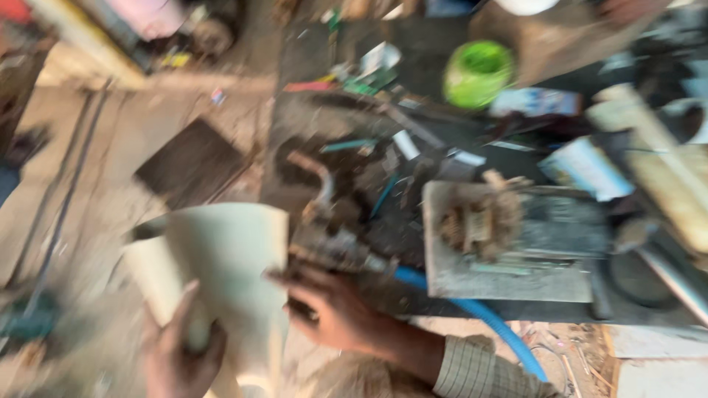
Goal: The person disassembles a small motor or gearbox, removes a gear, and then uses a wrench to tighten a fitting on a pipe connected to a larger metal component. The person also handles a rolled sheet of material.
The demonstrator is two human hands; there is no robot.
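The head view is blurred by motion. My left hand [179, 352] grips the lower part of a cream-coloured plastic pipe fitting [214, 265], a wide curved piece with an open mouth at its upper left. My right hand [332, 309] reaches to the fitting's right side, fingers spread near its edge and near a dark metal tool [335, 247] lying at the bench's front; whether it grips anything I cannot tell. A checked sleeve [479, 368] covers my right forearm.
A cluttered dark workbench [413, 147] holds scattered tools, a grey slab with a rusty part [483, 221], a blue hose [479, 313] and a green round tub [478, 72]. A dark flat board [193, 163] lies on the dusty floor at left. Wooden pieces [664, 169] rest at right.
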